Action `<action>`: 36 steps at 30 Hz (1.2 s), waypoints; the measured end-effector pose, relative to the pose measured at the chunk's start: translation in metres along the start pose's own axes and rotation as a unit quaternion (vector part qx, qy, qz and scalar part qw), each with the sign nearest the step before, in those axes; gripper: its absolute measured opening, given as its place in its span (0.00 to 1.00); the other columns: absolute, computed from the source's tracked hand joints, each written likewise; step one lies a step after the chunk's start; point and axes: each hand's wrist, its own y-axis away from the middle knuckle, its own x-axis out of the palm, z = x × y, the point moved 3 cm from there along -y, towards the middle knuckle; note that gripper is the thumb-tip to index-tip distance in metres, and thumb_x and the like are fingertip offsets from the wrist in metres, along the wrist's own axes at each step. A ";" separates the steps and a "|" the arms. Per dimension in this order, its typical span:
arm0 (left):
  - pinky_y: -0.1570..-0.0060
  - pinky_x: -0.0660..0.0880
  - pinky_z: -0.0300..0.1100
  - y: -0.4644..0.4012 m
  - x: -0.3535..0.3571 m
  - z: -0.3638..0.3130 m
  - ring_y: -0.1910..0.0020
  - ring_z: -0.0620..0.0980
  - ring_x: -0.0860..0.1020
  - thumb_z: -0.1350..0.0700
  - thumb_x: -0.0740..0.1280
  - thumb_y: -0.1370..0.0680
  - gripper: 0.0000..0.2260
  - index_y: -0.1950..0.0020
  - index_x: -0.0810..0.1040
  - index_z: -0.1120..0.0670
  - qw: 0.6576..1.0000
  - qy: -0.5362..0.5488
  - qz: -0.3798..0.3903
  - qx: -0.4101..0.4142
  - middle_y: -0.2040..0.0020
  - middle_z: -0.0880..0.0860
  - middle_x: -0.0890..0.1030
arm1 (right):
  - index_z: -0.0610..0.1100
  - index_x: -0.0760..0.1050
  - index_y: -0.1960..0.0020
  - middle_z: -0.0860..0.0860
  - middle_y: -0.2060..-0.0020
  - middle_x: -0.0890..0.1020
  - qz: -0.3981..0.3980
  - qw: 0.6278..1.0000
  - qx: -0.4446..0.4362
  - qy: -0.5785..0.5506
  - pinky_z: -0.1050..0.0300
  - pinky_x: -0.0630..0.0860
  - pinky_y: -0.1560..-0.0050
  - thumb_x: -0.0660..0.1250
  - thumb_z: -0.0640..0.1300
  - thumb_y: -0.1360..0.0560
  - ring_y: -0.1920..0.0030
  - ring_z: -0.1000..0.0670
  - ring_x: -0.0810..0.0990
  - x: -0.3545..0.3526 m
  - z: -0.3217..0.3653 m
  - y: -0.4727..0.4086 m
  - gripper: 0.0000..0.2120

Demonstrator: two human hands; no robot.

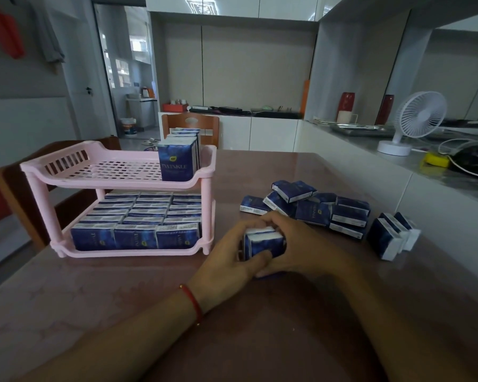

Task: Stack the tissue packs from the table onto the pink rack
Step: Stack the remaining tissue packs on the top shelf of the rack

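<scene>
Setting: dining room opening onto a kitchen; glossy brown table in front, grey counter at right with a white desk fan.
Pink rack: two tiers, on the table's left half. Lower tier packed full with upright tissue packs in three columns. Upper tier mostly bare, one row of packs begun along its right edge, running front to back.
Loose pile: a jumble of blue packs on the table right of the rack, lying at all angles; three more packs stand apart at far right, leaning together.
Held bundle: a few packs squared together between both hands, just above or on the table, near the rack's front right leg; white top edges up, long axis apparently upright, broad blue face toward the camera.
Left hand: curled round the bundle's left side, thumb across the front face. Red cord at the wrist.
Right hand: curled round the right side and back, pressing inward.
Why held so: probably to align the edges, so that the bundle goes in as one block beside the started row.
Stage, as judged: bottom shelf done, top shelf barely begun.
</scene>
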 end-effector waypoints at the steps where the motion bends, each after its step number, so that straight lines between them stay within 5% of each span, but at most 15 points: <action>1: 0.39 0.78 0.53 0.000 0.000 0.000 0.40 0.49 0.81 0.60 0.71 0.24 0.20 0.33 0.73 0.50 1.000 0.000 0.003 -0.003 0.40 0.50 0.81 | 0.57 0.71 0.37 0.56 0.42 0.81 0.022 0.999 0.007 -0.036 0.49 0.81 0.43 0.84 0.52 0.41 0.44 0.54 0.82 -0.004 -0.003 0.001 0.37; 8: 0.40 0.78 0.42 0.002 -0.006 0.003 0.40 0.41 0.80 0.59 0.74 0.26 0.25 0.31 0.69 0.50 0.998 -0.045 0.034 -0.026 0.39 0.47 0.81 | 0.51 0.75 0.39 0.55 0.41 0.82 0.059 0.997 0.014 -0.057 0.47 0.79 0.40 0.80 0.45 0.32 0.42 0.56 0.82 -0.017 -0.008 0.006 0.25; 16: 0.42 0.80 0.52 0.010 -0.026 -0.012 0.44 0.45 0.82 0.61 0.77 0.31 0.23 0.39 0.74 0.49 0.995 -0.082 0.031 -0.051 0.43 0.47 0.83 | 0.49 0.76 0.39 0.52 0.42 0.83 0.055 0.991 -0.008 -0.121 0.48 0.80 0.40 0.80 0.44 0.33 0.42 0.50 0.83 -0.009 0.000 0.006 0.25; 19: 0.44 0.80 0.56 0.029 -0.046 -0.034 0.45 0.49 0.83 0.64 0.77 0.32 0.22 0.41 0.75 0.53 0.996 -0.068 0.021 -0.061 0.44 0.50 0.83 | 0.46 0.77 0.41 0.50 0.45 0.84 0.054 0.979 -0.015 -0.197 0.53 0.82 0.50 0.70 0.45 0.23 0.47 0.45 0.84 -0.001 0.007 0.001 0.12; 21: 0.45 0.81 0.54 0.046 -0.067 -0.054 0.44 0.50 0.82 0.65 0.77 0.31 0.22 0.41 0.75 0.53 0.996 -0.061 0.012 -0.061 0.44 0.51 0.83 | 0.45 0.78 0.46 0.49 0.53 0.85 0.036 0.973 0.004 -0.230 0.53 0.81 0.54 0.64 0.44 0.21 0.54 0.45 0.84 0.006 0.011 -0.002 0.06; 23: 0.44 0.81 0.51 0.060 -0.094 -0.078 0.42 0.50 0.82 0.64 0.77 0.30 0.23 0.39 0.76 0.49 0.997 -0.059 -0.002 -0.052 0.42 0.49 0.83 | 0.43 0.80 0.47 0.45 0.56 0.85 0.023 0.966 0.020 -0.258 0.50 0.79 0.57 0.66 0.50 0.24 0.58 0.45 0.82 0.014 0.012 -0.006 0.12; 29: 0.47 0.81 0.42 0.061 -0.176 -0.128 0.40 0.46 0.81 0.66 0.74 0.29 0.24 0.36 0.75 0.51 0.993 -0.101 -0.049 -0.041 0.38 0.46 0.81 | 0.56 0.77 0.42 0.51 0.53 0.83 -0.115 0.979 -0.072 -0.152 0.50 0.80 0.51 0.61 0.67 0.29 0.54 0.52 0.83 0.035 0.036 -0.009 0.22; 36: 0.47 0.79 0.46 -0.014 -0.246 -0.128 0.42 0.51 0.80 0.68 0.72 0.28 0.19 0.41 0.75 0.52 0.982 -0.145 -0.103 -0.065 0.42 0.52 0.80 | 0.54 0.76 0.48 0.47 0.50 0.82 -0.241 0.931 0.011 -0.273 0.41 0.78 0.48 0.58 0.60 0.25 0.51 0.43 0.81 0.039 0.058 -0.052 0.14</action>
